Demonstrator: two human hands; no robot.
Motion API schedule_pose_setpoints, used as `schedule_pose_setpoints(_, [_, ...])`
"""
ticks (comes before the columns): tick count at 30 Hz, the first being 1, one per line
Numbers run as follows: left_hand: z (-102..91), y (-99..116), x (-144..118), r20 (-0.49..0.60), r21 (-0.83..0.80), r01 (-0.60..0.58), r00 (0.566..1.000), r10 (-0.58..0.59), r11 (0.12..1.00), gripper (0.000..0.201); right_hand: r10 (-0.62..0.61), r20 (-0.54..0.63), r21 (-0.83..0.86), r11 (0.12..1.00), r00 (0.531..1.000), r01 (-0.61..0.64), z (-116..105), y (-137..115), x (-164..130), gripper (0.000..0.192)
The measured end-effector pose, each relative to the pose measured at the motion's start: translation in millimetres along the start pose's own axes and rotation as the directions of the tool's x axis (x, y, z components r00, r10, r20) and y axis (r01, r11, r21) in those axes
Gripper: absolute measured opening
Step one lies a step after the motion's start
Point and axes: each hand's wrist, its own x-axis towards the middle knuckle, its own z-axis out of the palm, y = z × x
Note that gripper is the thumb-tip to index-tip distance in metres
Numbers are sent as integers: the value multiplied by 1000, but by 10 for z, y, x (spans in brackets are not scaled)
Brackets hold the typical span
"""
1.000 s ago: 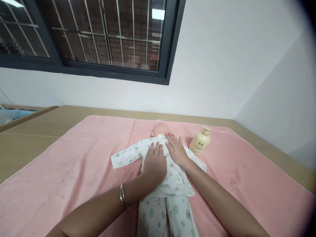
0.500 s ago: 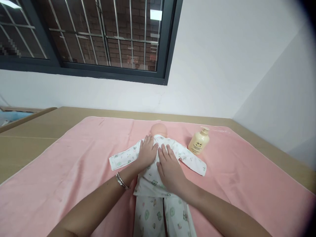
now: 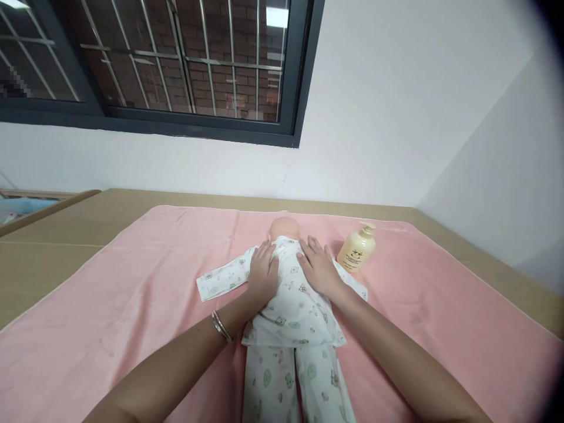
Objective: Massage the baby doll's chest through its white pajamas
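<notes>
The fingers (image 3: 264,254) of the left hand (image 3: 263,275) lie flat and slightly spread on the doll (image 3: 291,294), palm down on its upper back at the left shoulder, pinching nothing. The fingers (image 3: 314,249) of the right hand (image 3: 319,270) lie the same way on the right shoulder, flat, a little fanned, gripping nothing. The doll lies directly under both palms, apparently face down, in a white printed sleepsuit. Its long axis runs straight away from the person: the bald head (image 3: 285,227) lies just beyond the fingertips, between the two hands, and the trouser legs (image 3: 297,382) run back toward the wrists and out of the bottom of the view. Both sets of fingers point along that axis, toward the head, and the strip of back between the two hands is bare of any touch. The doll's left sleeve (image 3: 220,281) stretches out sideways from beside the left fingers; the other sleeve is mostly covered by the right hand and forearm. Neither hand is nearer the doll, since both rest on it. A cream pump bottle (image 3: 356,250) stands just beyond and outside the right fingers, near but apart from them, so the right hand is the closer one to it. A bangle (image 3: 221,326) sits on the left wrist. Everything lies on a pink towel (image 3: 132,294).
</notes>
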Motion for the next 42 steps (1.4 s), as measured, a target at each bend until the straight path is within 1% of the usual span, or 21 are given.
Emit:
schedule_pose_setpoints(1, [3, -12, -7, -29, -26, -4, 1000, 3, 1000, 38, 28, -36, -19, 999, 999, -28, -39, -12, -19, 55])
schedule_pose_setpoints(2, [4, -19, -14, -56, -49, -8, 998, 5, 999, 37, 29, -84, -34, 999, 996, -32, -80, -44, -58, 55])
schedule_pose_setpoints(3, [3, -21, -23, -78, -70, -14, 997, 8, 997, 36, 0, -137, -42, 999, 991, -6, -117, -93, -114, 55])
schedule_pose_setpoints(5, [-10, -10, -41, -113, -110, -35, 993, 23, 993, 34, -130, -233, -53, 991, 964, 121, -160, -225, -260, 55])
schedule_pose_setpoints(7, [-34, 16, -61, -156, -149, -60, 987, 36, 987, 34, -255, -270, -72, 967, 928, 245, -142, -362, -405, 55])
schedule_pose_setpoints(8, [-48, 31, -71, -180, -167, -68, 983, 37, 984, 35, -299, -246, -86, 954, 922, 287, -109, -417, -462, 55])
schedule_pose_setpoints(10, [-77, 61, -93, -222, -197, -66, 975, 21, 978, 36, -337, -152, -107, 940, 929, 323, -22, -485, -526, 54])
schedule_pose_setpoints(12, [-98, 82, -113, -249, -218, -53, 968, -3, 975, 35, -324, -46, -113, 942, 945, 317, 46, -502, -533, 52])
schedule_pose_setpoints(13, [-104, 88, -122, -259, -228, -49, 966, -12, 972, 35, -313, -14, -112, 944, 950, 309, 58, -497, -524, 52])
schedule_pose_setpoints(15, [-109, 94, -133, -273, -243, -54, 962, -15, 968, 33, -301, -14, -115, 948, 954, 297, 39, -480, -498, 52])
schedule_pose_setpoints(19, [-106, 94, -131, -278, -252, -69, 961, -4, 965, 32, -298, -131, -137, 950, 946, 280, -29, -450, -466, 55])
schedule_pose_setpoints(20, [-107, 94, -128, -277, -251, -70, 961, -2, 965, 32, -302, -127, -137, 949, 945, 285, -25, -444, -462, 56])
schedule_pose_setpoints(24, [-114, 94, -124, -265, -243, -57, 964, -10, 968, 31, -312, -12, -122, 944, 950, 308, 23, -433, -459, 53])
schedule_pose_setpoints(28, [-111, 82, -119, -258, -232, -59, 966, -2, 971, 30, -321, -52, -154, 938, 946, 310, 14, -450, -480, 55])
schedule_pose_setpoints(31, [-109, 74, -108, -265, -217, -77, 964, 18, 973, 28, -347, -8, -165, 925, 938, 341, 33, -468, -495, 57])
schedule_pose_setpoints(33, [-116, 75, -102, -269, -173, -101, 962, 52, 980, 26, -342, 37, -175, 923, 939, 343, 64, -481, -502, 58])
schedule_pose_setpoints(35, [-132, 85, -98, -265, -109, -162, 956, 129, 981, 25, -312, 64, -196, 927, 948, 319, 80, -498, -512, 58])
schedule_pose_setpoints(37, [-147, 110, -99, -255, -55, -226, 945, 205, 973, 25, -270, 100, -210, 935, 958, 285, 48, -516, -529, 59])
schedule_pose_setpoints(39, [-149, 158, -110, -221, -13, -259, 943, 250, 966, 26, -231, 164, -206, 943, 959, 263, -59, -523, -555, 61])
schedule_pose_setpoints(40, [-143, 193, -123, -182, 12, -267, 947, 264, 964, 28, -221, 214, -194, 945, 952, 263, -145, -515, -571, 63])
schedule_pose_setpoints(42, [-118, 289, -175, -49, 77, -289, 955, 293, 954, 33, -221, 323, -150, 948, 920, 280, -376, -468, -608, 63])
